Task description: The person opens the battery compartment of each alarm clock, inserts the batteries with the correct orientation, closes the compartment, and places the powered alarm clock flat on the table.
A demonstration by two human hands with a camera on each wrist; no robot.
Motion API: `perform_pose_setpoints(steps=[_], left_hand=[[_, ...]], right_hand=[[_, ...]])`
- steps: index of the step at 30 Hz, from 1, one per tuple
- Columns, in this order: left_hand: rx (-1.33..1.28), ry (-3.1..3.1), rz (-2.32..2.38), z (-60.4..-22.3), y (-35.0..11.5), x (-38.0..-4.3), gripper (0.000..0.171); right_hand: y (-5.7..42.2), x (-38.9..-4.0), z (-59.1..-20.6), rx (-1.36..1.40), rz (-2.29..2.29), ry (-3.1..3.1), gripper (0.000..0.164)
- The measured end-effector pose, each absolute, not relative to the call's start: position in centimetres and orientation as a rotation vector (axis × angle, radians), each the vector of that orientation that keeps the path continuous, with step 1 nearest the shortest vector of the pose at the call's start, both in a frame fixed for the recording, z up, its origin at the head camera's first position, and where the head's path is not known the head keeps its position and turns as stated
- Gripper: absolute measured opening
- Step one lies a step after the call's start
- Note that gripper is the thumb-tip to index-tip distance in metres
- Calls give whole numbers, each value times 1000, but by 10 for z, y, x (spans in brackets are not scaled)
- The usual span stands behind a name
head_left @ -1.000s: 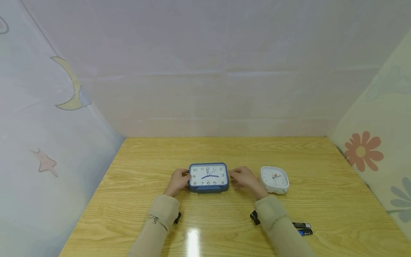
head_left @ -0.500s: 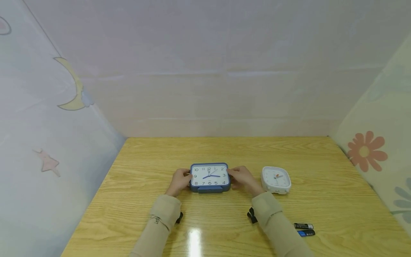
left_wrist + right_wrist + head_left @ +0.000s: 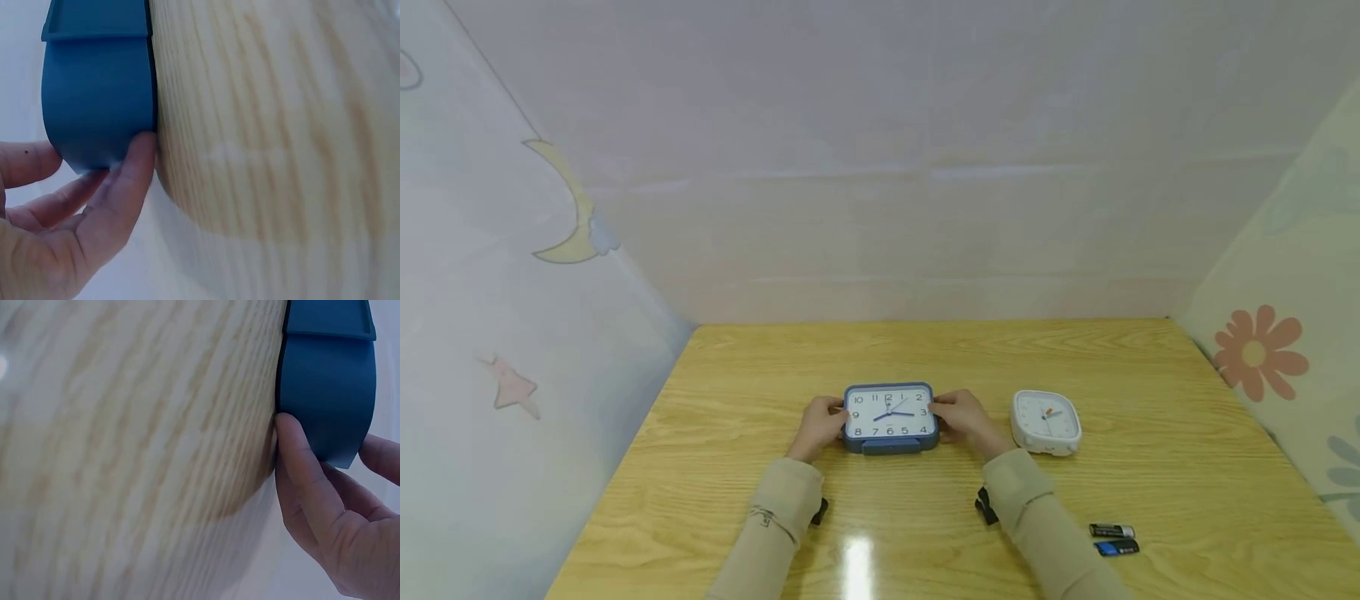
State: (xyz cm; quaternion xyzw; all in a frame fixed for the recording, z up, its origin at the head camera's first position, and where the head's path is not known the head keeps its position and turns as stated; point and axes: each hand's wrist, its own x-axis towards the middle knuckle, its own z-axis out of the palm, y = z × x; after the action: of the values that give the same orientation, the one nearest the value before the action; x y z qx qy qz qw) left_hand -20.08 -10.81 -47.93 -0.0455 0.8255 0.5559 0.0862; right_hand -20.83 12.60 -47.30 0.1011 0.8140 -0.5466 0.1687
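We see the blue clock (image 3: 891,415) on the wooden table (image 3: 760,362), a little left of the middle between the side edges and well short of the far edge. It lies face up. Its long axis runs left to right, about parallel with the far edge; the 12 points to that edge and the 6 towards us, above a blue bar (image 3: 891,447) on the near side.

Our left hand (image 3: 817,427) grips the clock's left end, and our right hand (image 3: 964,419) grips the right end. Each is curled only as far as the casing's thickness allows, thumb on the face side.

From the head we can read the dial, while the fingertips are hidden beneath the casing. The left wrist view shows fingers (image 3: 134,172) reaching its back edge beside the wood, and the right wrist view shows the same grip mirrored; neither shows us the dial. Whether the back touches the table we cannot tell.

Only from the head do we see the white clock (image 3: 1047,423), towards the right edge, and two batteries (image 3: 1112,531) nearer us, side by side.
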Motion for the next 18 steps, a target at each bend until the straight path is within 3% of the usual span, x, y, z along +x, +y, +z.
perform_pose_setpoints(steps=[18], left_hand=[[-204,2542,1584,-478,-99,-206,30]], right_hand=[[122,-204,-471,304,-1493,2454,37]])
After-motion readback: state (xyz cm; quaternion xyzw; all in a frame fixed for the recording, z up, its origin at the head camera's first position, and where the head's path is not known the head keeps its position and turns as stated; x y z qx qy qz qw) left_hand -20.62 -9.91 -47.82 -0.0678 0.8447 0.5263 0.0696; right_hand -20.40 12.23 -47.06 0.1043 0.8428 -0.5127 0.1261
